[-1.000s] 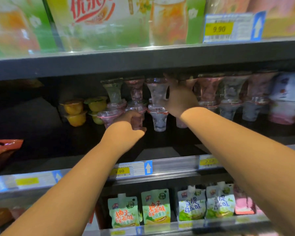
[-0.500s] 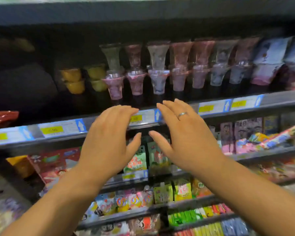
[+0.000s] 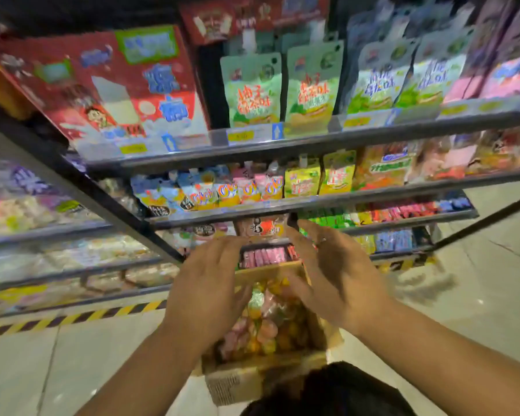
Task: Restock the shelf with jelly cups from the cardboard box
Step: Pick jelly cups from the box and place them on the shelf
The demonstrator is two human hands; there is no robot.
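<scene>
**Both hands spread empty above the box of jelly cups**

Down on the pale tiled floor (image 3: 478, 295), at the foot of the dark metal shelving (image 3: 312, 202), stands an open brown cardboard box (image 3: 237, 382). It is filled with a jumble of small jelly cups (image 3: 267, 325) in orange, yellow, pink and pale green; motion blur keeps single cups from being told apart. The box sits just in front of the lowest shelf edge, with its near wall towards the camera.

Over the box hang both bare hands, palms down. The left hand (image 3: 206, 291) has its fingers spread and grasps nothing; it covers the left part of the box. The right hand (image 3: 335, 277) is likewise spread and empty, with a ring (image 3: 321, 241) on one finger, and covers the right part. A gap between the two thumbs leaves the cups visible. Neither hand can be seen touching cups or cardboard.

Behind the hands, the shelves carry blurred goods: green spouted pouches (image 3: 254, 91) on an upper tier beside a large red carton (image 3: 111, 85), and small pink packets (image 3: 264, 256) low down. A yellow-and-black striped strip (image 3: 72, 318) runs along the floor at left.
</scene>
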